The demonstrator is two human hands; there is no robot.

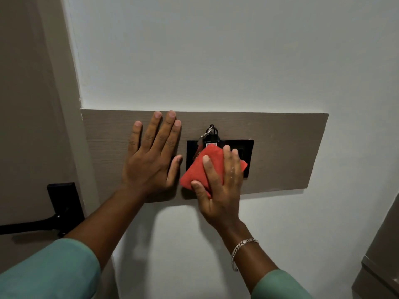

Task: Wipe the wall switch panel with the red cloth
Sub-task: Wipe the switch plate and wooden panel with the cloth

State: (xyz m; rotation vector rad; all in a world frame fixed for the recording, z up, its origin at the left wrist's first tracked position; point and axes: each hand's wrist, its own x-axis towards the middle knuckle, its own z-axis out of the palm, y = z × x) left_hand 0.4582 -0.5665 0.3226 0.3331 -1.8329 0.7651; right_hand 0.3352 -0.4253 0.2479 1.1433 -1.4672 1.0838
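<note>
The right hand (218,180) presses the folded red cloth (200,167) onto the lower left of the black switch panel (248,147), whose long axis runs left to right, so its uncovered part lies rightward, while the left hand (153,156) rests open and flat on the wood board (280,147) just left of it.

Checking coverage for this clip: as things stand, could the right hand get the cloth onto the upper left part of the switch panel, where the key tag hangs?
Probably only partly. The right hand presses the red cloth on the switch panel, but the key tag and its ring hang over that part.
</note>
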